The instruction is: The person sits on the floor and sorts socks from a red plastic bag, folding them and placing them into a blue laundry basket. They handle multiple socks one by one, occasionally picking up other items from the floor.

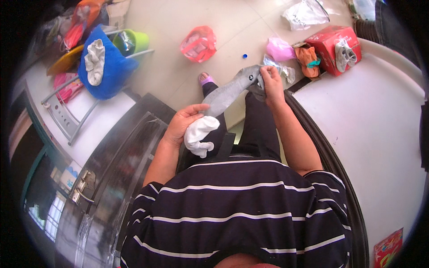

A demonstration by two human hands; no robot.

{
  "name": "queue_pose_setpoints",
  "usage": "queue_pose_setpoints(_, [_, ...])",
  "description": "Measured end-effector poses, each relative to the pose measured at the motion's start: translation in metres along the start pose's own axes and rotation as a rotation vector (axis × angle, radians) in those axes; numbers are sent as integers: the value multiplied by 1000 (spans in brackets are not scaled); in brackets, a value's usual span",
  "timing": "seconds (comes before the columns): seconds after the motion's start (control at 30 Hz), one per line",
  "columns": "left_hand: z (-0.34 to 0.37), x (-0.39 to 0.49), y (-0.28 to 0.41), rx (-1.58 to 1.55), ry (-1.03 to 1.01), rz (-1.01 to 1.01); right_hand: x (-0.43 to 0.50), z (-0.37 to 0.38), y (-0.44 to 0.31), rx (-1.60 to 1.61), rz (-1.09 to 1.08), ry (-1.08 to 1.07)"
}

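Note:
A grey sock (228, 92) with a small dark round mark near its upper end is stretched between my two hands. My left hand (182, 124) pinches its lower end. A white sock (200, 132) hangs from that same hand, over my lap. The sock's upper end is held in my right hand (273, 83), where a darker grey fold of fabric (257, 89) hangs below the fingers. I cannot tell if that fold is a second sock. Another white sock (95, 62) lies on a blue chair seat (115, 75) to the left.
Ahead on the tiled floor are a red plastic bag (198, 43) and a blue bottle cap (245, 56). A red box (333, 43) bearing small grey shoes (344, 56) stands at right, by a pink bag (280, 49). A dark door (114, 174) is at my left.

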State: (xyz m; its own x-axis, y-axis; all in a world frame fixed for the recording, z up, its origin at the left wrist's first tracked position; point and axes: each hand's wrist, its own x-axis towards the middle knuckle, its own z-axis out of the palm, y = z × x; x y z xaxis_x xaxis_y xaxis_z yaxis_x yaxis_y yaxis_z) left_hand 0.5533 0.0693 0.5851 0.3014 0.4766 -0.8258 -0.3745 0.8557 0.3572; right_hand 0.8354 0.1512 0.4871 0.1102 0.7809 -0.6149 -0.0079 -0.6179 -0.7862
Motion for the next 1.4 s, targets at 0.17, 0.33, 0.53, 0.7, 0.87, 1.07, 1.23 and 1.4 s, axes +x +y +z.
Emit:
queue_pose_setpoints(0.17, [20, -3, 8, -136, -33, 29, -51, 22, -40, -562, -530, -191])
queue_pose_setpoints(0.33, [31, 1, 9, -90, -79, 58, -96, 51, -57, -728, -773, -493])
queue_pose_setpoints(0.53, [14, 15, -7, 522, 44, 296, -97, 59, -60, -561, -777, -618])
queue_pose_setpoints(0.7, [28, 34, -22, 741, -132, 543, -98, 67, -71, -226, -581, -871])
queue_pose_setpoints(0.87, [35, 30, -36, 660, -325, 33, -82, 60, -92, 242, -76, -430])
queue_pose_setpoints(1.07, [-46, 34, -75, 202, 4, -65, -3, -30, -120, 646, -155, 98])
queue_pose_setpoints(1.23, [-56, 36, -25, -593, 177, 61, 7, -21, -95, -292, -579, 152])
queue_pose_setpoints(1.4, [-50, 50, -11, -886, -48, 259, -33, 34, -70, -818, 39, -669])
